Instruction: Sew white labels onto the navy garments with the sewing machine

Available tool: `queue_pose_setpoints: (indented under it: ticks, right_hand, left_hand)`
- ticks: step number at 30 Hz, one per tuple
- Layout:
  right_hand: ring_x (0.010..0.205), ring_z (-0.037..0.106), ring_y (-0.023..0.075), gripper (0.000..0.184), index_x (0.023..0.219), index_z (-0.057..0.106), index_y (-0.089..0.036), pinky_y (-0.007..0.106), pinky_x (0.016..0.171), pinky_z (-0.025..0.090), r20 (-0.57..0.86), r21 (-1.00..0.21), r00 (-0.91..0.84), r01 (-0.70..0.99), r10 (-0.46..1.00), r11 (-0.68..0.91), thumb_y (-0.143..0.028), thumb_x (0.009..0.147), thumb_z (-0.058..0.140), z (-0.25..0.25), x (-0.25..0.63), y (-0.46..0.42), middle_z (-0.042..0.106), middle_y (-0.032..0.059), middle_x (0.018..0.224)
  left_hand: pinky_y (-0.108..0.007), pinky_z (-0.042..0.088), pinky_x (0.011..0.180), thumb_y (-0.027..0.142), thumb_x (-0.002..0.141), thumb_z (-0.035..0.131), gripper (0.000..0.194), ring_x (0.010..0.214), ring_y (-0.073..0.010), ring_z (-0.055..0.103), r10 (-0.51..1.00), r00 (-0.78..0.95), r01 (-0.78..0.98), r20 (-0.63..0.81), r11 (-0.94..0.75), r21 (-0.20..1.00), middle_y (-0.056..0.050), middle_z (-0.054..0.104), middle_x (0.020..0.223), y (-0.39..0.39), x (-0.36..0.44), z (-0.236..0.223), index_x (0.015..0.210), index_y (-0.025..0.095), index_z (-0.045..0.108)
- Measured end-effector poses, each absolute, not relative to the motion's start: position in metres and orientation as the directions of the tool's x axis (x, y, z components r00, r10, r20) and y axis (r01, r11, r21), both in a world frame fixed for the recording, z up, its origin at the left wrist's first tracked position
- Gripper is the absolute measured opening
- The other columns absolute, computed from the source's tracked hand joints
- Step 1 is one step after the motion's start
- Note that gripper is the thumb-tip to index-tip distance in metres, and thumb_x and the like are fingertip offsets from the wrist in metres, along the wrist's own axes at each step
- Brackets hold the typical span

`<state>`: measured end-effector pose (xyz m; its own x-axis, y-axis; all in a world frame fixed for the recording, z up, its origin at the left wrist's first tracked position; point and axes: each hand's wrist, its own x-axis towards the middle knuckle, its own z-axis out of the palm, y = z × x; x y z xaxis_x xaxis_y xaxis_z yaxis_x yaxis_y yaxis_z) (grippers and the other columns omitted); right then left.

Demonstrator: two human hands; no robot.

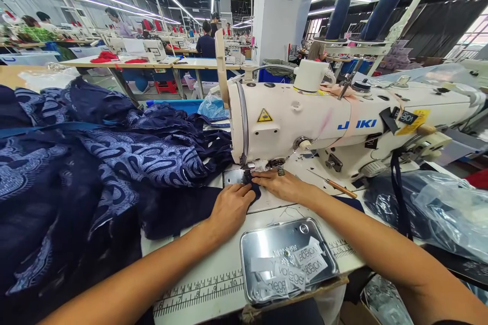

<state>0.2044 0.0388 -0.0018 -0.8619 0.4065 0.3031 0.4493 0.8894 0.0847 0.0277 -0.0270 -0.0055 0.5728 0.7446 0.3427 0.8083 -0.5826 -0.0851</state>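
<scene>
A navy garment [179, 208] with pale embroidery runs from the left to the needle area of a white sewing machine [290, 117]. My left hand [233, 207] is closed on the garment's edge just in front of the presser foot [248, 166], its fingers bent over the cloth. From the right, my right hand [280, 184] reaches under the machine head, fingertips together on the same dark cloth beside the foot. The exact grip of its fingertips is partly hidden. An awl-like tool [339, 187] with a wooden handle lies on the machine bed near my right wrist.
A metal tray [247, 244] with several printed white labels [292, 271] stands at the table's front edge, beside a printed ruler scale [202, 292]. Plastic-bagged dark items [430, 203] lie at the right. Other people work at machines farther back.
</scene>
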Motion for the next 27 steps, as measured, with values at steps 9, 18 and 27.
queue_pose_setpoints:
  ticks: [9,18,27]
  right_hand:
    - [0.098,0.058,0.0197,0.031,0.106,0.060,-0.010,0.033,0.085,0.048,0.349,0.022,-0.848,0.434,0.400,0.901,-0.005,0.079,0.045,-0.008,0.206,0.047,0.060,0.0107,0.110]
    - [0.093,0.060,0.0195,0.034,0.106,0.061,-0.015,0.033,0.083,0.047,0.378,0.016,-0.823,0.464,0.424,0.886,-0.006,0.078,0.044,-0.012,0.206,0.053,0.063,0.0070,0.106]
    - [0.085,0.061,0.0203,0.035,0.104,0.061,-0.013,0.034,0.079,0.046,0.386,0.053,-0.823,0.472,0.418,0.880,-0.004,0.074,0.045,-0.009,0.204,0.051,0.065,0.0090,0.099]
  left_hand:
    - [-0.031,0.045,0.068,0.009,0.076,0.052,0.009,0.080,-0.0185,0.059,0.741,0.572,0.812,0.352,-0.573,-0.112,-0.003,0.066,0.094,-0.021,0.031,-0.005,0.076,0.016,0.057]
    - [-0.031,0.042,0.066,0.007,0.075,0.049,0.013,0.072,-0.0175,0.061,0.690,0.576,0.803,0.438,-0.578,-0.145,-0.004,0.068,0.088,-0.016,0.032,-0.006,0.070,0.016,0.056]
    - [-0.036,0.039,0.085,0.009,0.081,0.040,0.021,0.073,-0.0154,0.062,0.659,0.553,0.796,0.510,-0.598,-0.091,-0.003,0.069,0.082,-0.013,0.025,-0.009,0.071,0.016,0.057]
